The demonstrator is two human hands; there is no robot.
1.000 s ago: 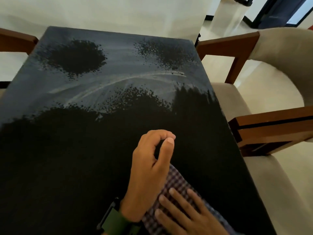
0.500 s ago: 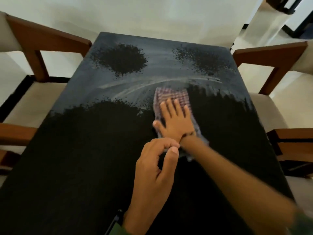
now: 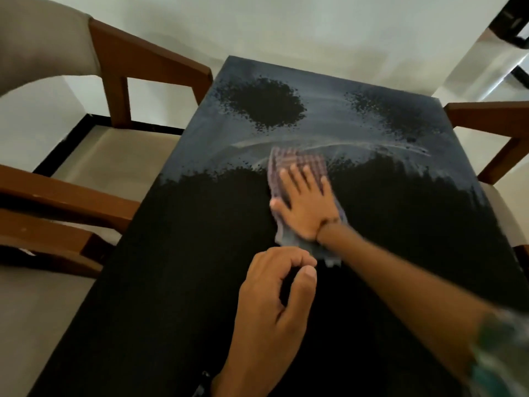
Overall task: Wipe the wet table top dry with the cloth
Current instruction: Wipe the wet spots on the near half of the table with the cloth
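Note:
A dark table top [image 3: 177, 282] fills the middle of the head view, with pale curved wipe streaks across its far half. A checked cloth [image 3: 297, 163] lies flat on it near the centre. My right hand [image 3: 306, 204] presses down on the cloth with straight, spread fingers, arm stretched forward. My left hand [image 3: 272, 308] hovers nearer to me over the near half of the table, fingers curled with thumb close to forefinger, holding nothing.
A wooden armchair with a pale seat [image 3: 114, 156] stands against the table's left side. Another wooden chair arm [image 3: 486, 116] sits at the far right. Pale floor [image 3: 315, 27] lies beyond the table's far edge.
My right hand has pushed the cloth from the near edge out to the middle of the table. The view has shifted right, bringing the left chair into sight. My left hand keeps its curled pose.

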